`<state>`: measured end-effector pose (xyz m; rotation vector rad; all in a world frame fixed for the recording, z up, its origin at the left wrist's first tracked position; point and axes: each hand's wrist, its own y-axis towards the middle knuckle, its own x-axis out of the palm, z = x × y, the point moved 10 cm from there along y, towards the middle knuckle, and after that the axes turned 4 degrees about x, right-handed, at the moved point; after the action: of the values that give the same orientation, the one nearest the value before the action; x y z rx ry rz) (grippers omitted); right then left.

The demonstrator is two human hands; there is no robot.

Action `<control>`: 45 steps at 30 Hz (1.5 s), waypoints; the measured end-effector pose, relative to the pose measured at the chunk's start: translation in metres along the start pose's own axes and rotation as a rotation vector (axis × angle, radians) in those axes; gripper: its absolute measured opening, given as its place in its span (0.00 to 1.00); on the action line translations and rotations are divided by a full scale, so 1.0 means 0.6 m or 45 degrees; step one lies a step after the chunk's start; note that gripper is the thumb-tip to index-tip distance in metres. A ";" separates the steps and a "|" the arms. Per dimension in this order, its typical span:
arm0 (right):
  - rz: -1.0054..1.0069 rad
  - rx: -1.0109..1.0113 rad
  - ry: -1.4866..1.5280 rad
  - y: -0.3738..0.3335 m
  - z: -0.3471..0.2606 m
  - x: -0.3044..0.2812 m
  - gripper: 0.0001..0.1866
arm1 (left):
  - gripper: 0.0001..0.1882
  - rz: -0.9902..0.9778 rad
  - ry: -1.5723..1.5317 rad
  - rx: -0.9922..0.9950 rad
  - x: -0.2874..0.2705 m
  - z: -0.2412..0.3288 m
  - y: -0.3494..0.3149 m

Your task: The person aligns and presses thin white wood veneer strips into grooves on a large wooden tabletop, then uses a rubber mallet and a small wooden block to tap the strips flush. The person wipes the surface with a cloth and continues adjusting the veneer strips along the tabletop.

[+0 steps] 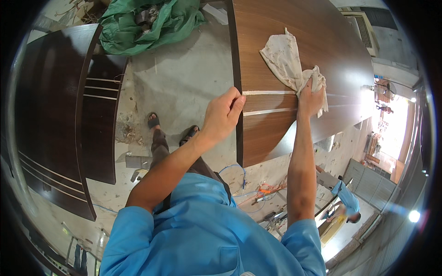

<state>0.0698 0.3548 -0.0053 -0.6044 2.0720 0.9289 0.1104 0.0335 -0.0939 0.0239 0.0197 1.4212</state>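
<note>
A brown wood-grain panel (271, 133) with two pale inlaid strips stretches out in front of me to the right. My right hand (311, 97) presses a crumpled, stained white cloth (282, 53) onto its surface, over the strips. Part of the cloth spreads loose beyond the hand, toward the far side. At the panel's left edge is my left hand (224, 114), its fingers curled beside the end of the upper strip. Whether those fingers pinch anything at the edge is hidden from this side.
Dark panels with pale strips (50, 115) stand at the left. A green sheet (152, 27) lies bunched at the far left. Tools and an orange item (264, 189) litter the floor beside a blue hose (244, 177). A person in blue (347, 198) works at the right.
</note>
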 end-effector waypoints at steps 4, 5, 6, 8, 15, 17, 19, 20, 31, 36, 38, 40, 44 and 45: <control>-0.001 0.045 -0.080 0.003 0.013 0.003 0.25 | 0.14 0.245 -0.777 -0.416 0.002 -0.060 -0.006; -0.005 0.042 -0.080 0.003 0.012 0.003 0.25 | 0.15 0.222 -0.719 -0.327 -0.002 -0.048 -0.003; -0.016 0.055 -0.086 0.004 0.014 0.004 0.25 | 0.15 0.173 -0.640 -0.304 -0.001 -0.043 -0.002; -0.024 0.062 -0.095 0.003 0.013 0.004 0.24 | 0.15 0.077 -0.332 -0.187 -0.004 -0.021 0.000; -0.016 0.040 -0.100 0.001 0.000 0.000 0.24 | 0.13 0.014 -0.285 -0.121 0.004 -0.007 0.004; -0.013 0.039 -0.088 0.001 -0.001 -0.001 0.24 | 0.13 0.042 -0.440 -0.185 0.003 -0.014 0.002; -0.006 0.040 -0.064 0.002 -0.001 -0.003 0.24 | 0.12 0.036 -0.461 -0.321 0.001 -0.027 -0.003; -0.008 0.031 -0.068 0.002 -0.003 -0.002 0.24 | 0.12 -0.001 -0.319 -0.195 -0.004 -0.008 0.001; -0.021 0.068 -0.081 0.002 0.006 0.002 0.24 | 0.09 0.059 0.491 0.184 -0.017 0.046 0.014; -0.024 0.074 -0.095 0.001 0.006 0.000 0.24 | 0.15 -0.024 0.023 -0.186 -0.009 -0.013 -0.006; -0.039 0.077 -0.095 0.001 0.006 0.000 0.25 | 0.17 -0.087 0.085 -0.143 -0.001 -0.007 -0.004; -0.039 0.067 -0.101 0.001 0.005 0.000 0.25 | 0.17 -0.057 0.230 0.037 -0.004 0.020 0.002; -0.036 0.072 -0.086 0.003 0.008 0.001 0.25 | 0.16 -0.013 -0.377 -0.290 0.005 -0.011 -0.020; -0.023 0.062 -0.074 0.003 0.008 0.000 0.24 | 0.16 -0.064 -0.287 -0.281 0.010 -0.007 -0.030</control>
<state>0.0708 0.3596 -0.0064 -0.5633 2.0281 0.8737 0.1290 0.0367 -0.0985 0.0010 -0.3203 1.3568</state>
